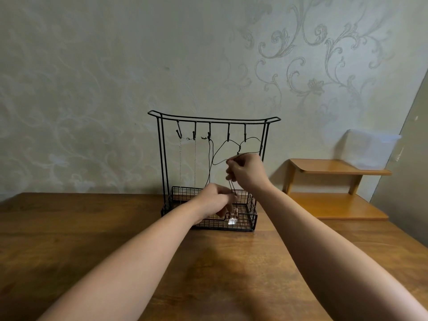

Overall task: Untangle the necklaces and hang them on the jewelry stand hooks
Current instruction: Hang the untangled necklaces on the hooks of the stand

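Only the head view here, looking down at both arms reaching out over a brown wooden bench (92, 228). A black wire jewelry stand (214, 118) sits at the back of the bench near the patterned wall, with a row of hooks (228, 132) under its top bar and a mesh basket (251, 220) at the bottom.

The right hand (246, 173) is raised in front of the stand, fingers curled in a pinch grip on a thin black cord necklace (216, 156). That cord loops up over the hooks on the right side of the stand and also runs down from the hand toward the basket. The left hand (214, 200) is lower, right at the basket, fingers curled in; its grip looks closed on the lower strands of the same cord, though exactly which strand it has is hard to make out. Just below it, a small clear, shiny pendant (232, 220) sits low in the basket.

On the left side of the stand, two thin silver chains (180, 163) hang straight down from the left hooks, already in place.

Off to the right there's a lighter wooden shelf (335, 167) with a pale translucent plastic box (370, 149) on top.
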